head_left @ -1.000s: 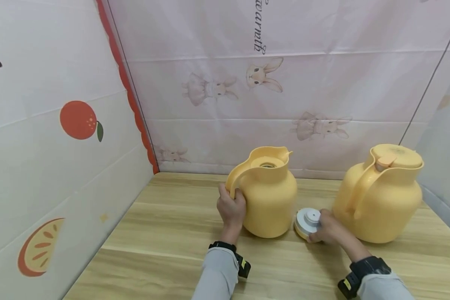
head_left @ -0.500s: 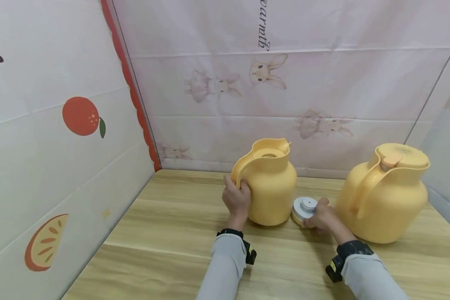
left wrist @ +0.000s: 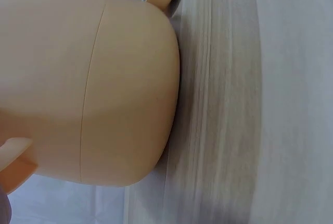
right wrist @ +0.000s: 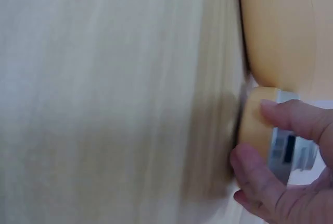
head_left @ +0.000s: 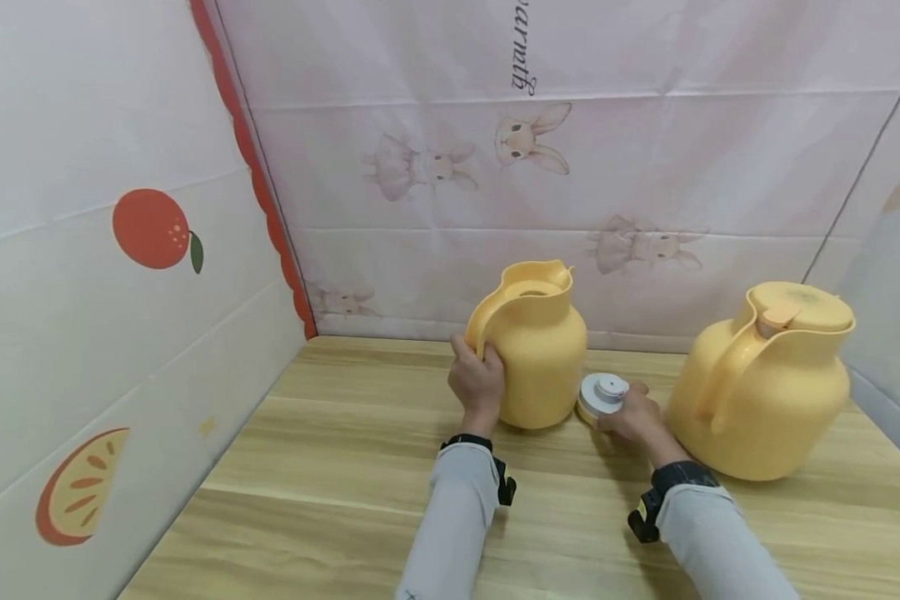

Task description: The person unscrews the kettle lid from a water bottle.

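My left hand (head_left: 477, 379) grips the lower part of the handle of a yellow thermos jug (head_left: 543, 358). This jug stands upright on the table with its top uncovered, the round mouth showing. Just right of it lies its lid-like stopper (head_left: 602, 396), upside down, white inner side up and yellow rim against the table. My right hand (head_left: 637, 417) holds the stopper by its right edge; in the right wrist view the thumb and fingers (right wrist: 255, 172) press its yellow side. In the left wrist view the jug's body (left wrist: 119, 88) fills much of the picture, its base on the wood.
A second yellow thermos jug (head_left: 765, 392) with its lid on stands to the right, close to my right hand. Behind the wooden table (head_left: 330, 467) hangs a pale sheet (head_left: 435, 275) with rabbit prints. A white fruit-printed wall (head_left: 60, 333) borders the left side.
Both hands have moved forward, sliding the uncovered jug and the stopper together towards the back of the table. The lidded jug stays in its place.
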